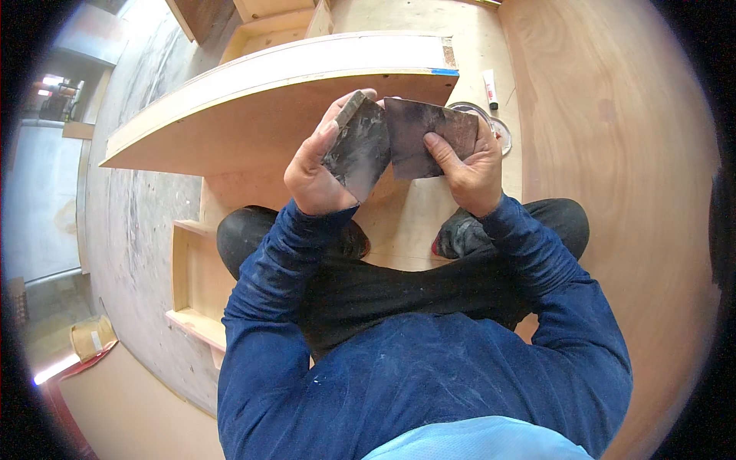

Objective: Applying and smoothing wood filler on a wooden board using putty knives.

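Around us, a long wooden piece (291, 57) stood just beyond the hands, reaching away to the left and taking up much of the space in front. At its right end we saw a strip of blue tape (445, 72). Past that lay a white tube (490, 88) with a black cap, near a round lid (504, 138) partly covered by the right hand. A large wooden board (613, 153) filled the right side, and a shallow wooden tray (198, 268) sat to the left by the knee.

The long piece had a white upper face and a bare brown side; the board showed smooth, flowing grain. The grey floor (138, 207) was streaked and spotted. Between the hands, above the lap, were a thick, dark block (356, 149) with pale smears and a thin, dark brown square sheet (418, 142), their near edges side by side; we could not tell whether they touched.

Our left hand (318, 172) gripped the block, tilted, with the thumb along its edge. Our right hand (474, 175) pinched the sheet, thumb flat on its face and fingers behind. Both forearms angled inward, elbows wide.
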`<state>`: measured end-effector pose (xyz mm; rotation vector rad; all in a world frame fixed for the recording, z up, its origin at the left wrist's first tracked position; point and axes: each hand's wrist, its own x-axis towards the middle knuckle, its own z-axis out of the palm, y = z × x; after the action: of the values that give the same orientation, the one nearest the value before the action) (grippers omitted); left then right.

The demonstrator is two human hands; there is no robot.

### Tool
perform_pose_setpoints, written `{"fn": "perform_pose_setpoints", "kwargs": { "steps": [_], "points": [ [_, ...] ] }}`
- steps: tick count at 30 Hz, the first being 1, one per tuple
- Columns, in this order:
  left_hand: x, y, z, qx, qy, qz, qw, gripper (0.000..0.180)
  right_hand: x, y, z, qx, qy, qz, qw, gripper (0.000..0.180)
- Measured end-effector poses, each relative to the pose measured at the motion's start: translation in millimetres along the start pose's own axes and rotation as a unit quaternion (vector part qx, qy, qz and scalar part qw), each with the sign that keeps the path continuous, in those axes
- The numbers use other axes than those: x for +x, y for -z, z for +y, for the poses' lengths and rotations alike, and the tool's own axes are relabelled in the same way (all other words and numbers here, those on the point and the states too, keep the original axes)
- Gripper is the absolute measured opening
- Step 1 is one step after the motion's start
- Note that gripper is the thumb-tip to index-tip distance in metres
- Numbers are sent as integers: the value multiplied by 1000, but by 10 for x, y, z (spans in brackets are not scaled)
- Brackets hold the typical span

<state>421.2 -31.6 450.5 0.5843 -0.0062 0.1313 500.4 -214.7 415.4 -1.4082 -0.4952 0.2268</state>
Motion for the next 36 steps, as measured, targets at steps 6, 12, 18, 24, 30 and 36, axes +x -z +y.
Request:
{"fn": "perform_pose_setpoints", "kwargs": {
  "steps": [6,12,18,24,30,36],
  "points": [
    [-7,-45,-65,0,14,-2,1000,58,-96,-93,131,-109,15,21,994,15],
    [-20,20,-133,1,-6,-20,1000,56,-191,-66,209,-112,27,-29,993,14],
    [-10,52,-176,54,-35,-17,998,55,-242,-113,173,-116,45,-70,990,16],
    [-22,65,-186,72,-39,-1,997,55,-267,-122,197,-81,38,-76,993,16],
    [-30,77,-193,59,-38,-9,997,54,-302,-86,243,-117,32,-97,988,16],
    [-9,96,-201,40,-44,-23,998,54,-338,-92,270,-134,37,-108,984,16]
  ]
}}
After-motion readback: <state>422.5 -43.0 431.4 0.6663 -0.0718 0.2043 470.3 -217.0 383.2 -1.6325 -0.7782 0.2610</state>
